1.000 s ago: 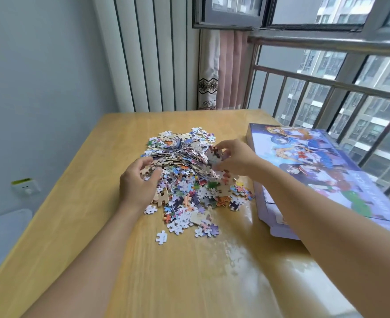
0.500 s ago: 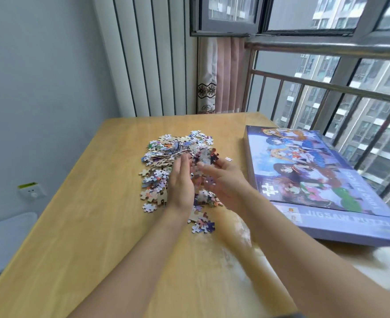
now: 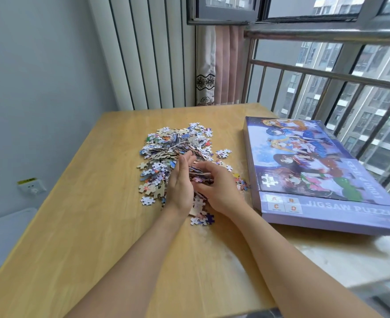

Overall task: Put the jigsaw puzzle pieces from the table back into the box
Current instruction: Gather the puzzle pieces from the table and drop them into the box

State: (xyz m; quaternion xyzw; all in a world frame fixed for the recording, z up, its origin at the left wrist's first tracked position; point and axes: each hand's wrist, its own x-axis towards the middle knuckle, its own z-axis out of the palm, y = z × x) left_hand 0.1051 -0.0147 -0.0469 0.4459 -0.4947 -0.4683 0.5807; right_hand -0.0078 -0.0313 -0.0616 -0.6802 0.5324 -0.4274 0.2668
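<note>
A heap of small colourful jigsaw puzzle pieces (image 3: 178, 145) lies in the middle of the wooden table (image 3: 93, 237). My left hand (image 3: 180, 187) stands on edge in the near part of the heap, fingers straight, pressing pieces toward the right. My right hand (image 3: 220, 191) faces it with fingers curled round a bunch of pieces (image 3: 201, 176) caught between both hands. A few loose pieces (image 3: 203, 219) lie just below my wrists. The purple puzzle box (image 3: 322, 203), printed with cartoon figures, lies flat and closed on the right side of the table.
A metal window railing (image 3: 327, 72) runs behind the box. A pink curtain (image 3: 222, 65) hangs at the far table edge. On the left wall sits a socket (image 3: 31, 187), with a white object (image 3: 3, 232) below it.
Both hands have come together from the sides of the heap and now squeeze a bunch of pieces between them. The view has shifted, and the box now lies flat.
</note>
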